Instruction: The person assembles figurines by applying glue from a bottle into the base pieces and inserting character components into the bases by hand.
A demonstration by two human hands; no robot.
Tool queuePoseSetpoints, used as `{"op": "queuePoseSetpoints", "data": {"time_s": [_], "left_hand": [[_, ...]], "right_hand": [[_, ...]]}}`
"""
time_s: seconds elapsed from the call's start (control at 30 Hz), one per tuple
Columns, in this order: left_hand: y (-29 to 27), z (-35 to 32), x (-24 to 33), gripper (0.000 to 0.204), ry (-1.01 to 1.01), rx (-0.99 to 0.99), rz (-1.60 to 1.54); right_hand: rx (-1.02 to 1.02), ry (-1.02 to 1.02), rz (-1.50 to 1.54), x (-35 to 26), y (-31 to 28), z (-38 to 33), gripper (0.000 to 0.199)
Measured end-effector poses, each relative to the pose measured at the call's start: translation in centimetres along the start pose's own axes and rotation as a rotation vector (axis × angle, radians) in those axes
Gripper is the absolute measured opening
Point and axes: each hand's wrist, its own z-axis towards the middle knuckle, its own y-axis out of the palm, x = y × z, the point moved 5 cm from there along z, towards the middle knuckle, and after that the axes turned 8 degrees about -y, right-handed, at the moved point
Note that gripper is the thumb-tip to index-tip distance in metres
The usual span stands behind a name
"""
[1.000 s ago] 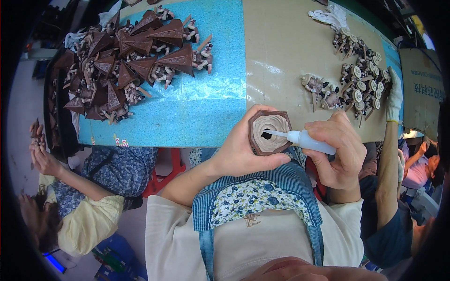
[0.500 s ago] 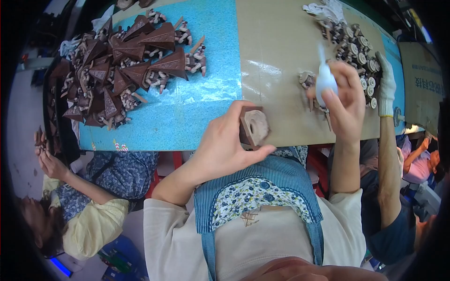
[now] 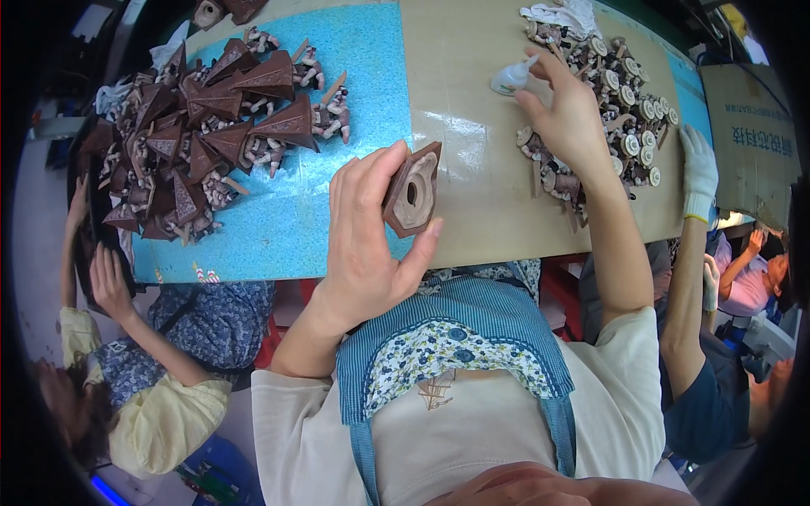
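My left hand (image 3: 363,236) grips a brown pointed base piece (image 3: 422,209) between thumb and fingers, above the table's near edge. Its pale, hollowed underside with a dark hole faces up. Farther off to the right, my right hand (image 3: 567,118) has thumb and fingers apart beside a small white squeeze bottle (image 3: 509,78). The bottle is tilted over, its thin nozzle pointing toward my fingertips. Near that forearm are several small figurines (image 3: 561,181) with round cream discs among them.
Brown wedge-shaped pieces with figures (image 3: 202,143) are heaped on the blue mat (image 3: 371,51) at left. A white cloth (image 3: 569,15) lies at the far right. A co-worker's gloved hand (image 3: 699,173) rests by the right figurines; another person's hand (image 3: 108,282) is at the left edge.
My right hand has carried the bottle away and leftward, tipped it over and opened its fingers. My left hand has moved left and turned the base piece so its underside shows more.
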Motion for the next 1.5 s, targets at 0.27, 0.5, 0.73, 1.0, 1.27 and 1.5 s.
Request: {"op": "queuePoseSetpoints", "data": {"time_s": [0.27,0.5,0.73,1.0,1.27,1.5], "left_hand": [[0.5,-0.1,-0.1,0.068,0.060,0.174,-0.286],[1.3,-0.1,0.9,0.073,0.122,0.341,-0.390],[0.7,0.0,0.8,0.070,0.240,0.567,-0.468],[0.3,0.0,0.2,0.081,0.252,0.529,-0.467],[2.9,-1.0,-1.0,0.062,-0.487,-0.060,-1.288],[3.8,-1.9,-0.1,0.054,-0.655,-0.053,-1.085]], "right_hand": [[-0.242,-0.247,-0.489,-2.3,-1.5,-5.0,0.033],[-0.295,-0.254,-0.398,-3.1,-1.2,-4.8,0.033],[-0.055,-0.238,-0.036,-4.4,-2.3,-5.4,0.035],[0.011,0.023,0.675,-6.2,-1.9,-7.3,0.030],[-0.015,-0.250,0.736,-8.8,-1.7,-8.2,0.033],[0.048,-0.479,0.517,-10.1,-2.2,-9.2,0.036]]}}
